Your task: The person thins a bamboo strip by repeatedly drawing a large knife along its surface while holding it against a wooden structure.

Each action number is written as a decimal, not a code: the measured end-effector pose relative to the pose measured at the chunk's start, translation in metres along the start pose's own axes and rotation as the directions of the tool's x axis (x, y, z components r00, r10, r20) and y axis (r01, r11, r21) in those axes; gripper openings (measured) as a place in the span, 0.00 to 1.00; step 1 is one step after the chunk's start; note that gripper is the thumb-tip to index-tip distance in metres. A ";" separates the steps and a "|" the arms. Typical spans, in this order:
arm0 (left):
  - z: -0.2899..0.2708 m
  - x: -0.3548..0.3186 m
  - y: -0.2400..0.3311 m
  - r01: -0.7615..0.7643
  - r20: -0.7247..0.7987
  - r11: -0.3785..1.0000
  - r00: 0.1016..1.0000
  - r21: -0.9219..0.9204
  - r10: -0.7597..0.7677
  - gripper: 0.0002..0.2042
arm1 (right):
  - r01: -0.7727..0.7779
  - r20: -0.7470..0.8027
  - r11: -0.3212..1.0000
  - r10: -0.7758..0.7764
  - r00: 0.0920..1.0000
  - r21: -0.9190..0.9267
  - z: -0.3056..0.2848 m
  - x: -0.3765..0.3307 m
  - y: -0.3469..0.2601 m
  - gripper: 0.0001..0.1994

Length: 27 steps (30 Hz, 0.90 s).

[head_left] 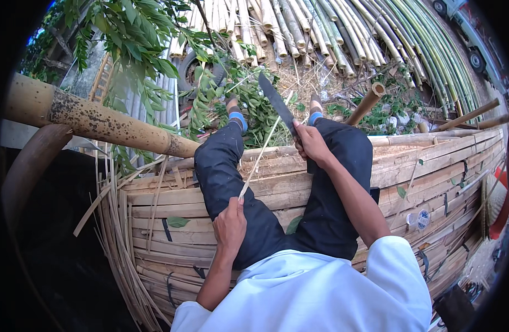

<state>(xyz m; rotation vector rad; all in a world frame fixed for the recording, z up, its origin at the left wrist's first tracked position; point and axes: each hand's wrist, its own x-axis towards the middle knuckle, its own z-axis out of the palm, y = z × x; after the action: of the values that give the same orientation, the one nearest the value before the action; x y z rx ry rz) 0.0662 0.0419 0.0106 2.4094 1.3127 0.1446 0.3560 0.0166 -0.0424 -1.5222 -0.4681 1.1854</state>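
My right hand [312, 145] is closed around the handle of a machete [277, 102], over my right thigh. Its dark, broad blade points away and up to the left. Above my left thigh, my left hand [230, 224] pinches the near end of a thin, pale bamboo strip [260, 157]. The strip slants away to the upper right, and its far part passes close by the blade. I cannot tell whether strip and blade touch. The machete's handle is mostly hidden by my fingers.
I sit on stacked split-bamboo slats [171, 224]. A thick bamboo pole [105, 119] crosses at left, by long thin strips [119, 260]. Beyond my feet lie leafy branches [254, 119], a tire [202, 72] and bamboo poles [321, 33]. A cut bamboo post [366, 104] stands ahead right.
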 end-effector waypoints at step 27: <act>0.006 0.019 0.005 0.013 0.018 0.999 1.000 0.045 -0.013 0.14 | -0.018 0.169 0.990 0.042 0.985 -0.138 0.030 -0.008 0.022 0.26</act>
<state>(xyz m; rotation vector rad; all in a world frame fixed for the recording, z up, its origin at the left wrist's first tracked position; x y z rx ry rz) 0.0822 0.0533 0.0047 2.4332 1.3370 0.0907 0.3202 0.0186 -0.0560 -1.5537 -0.6546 1.3374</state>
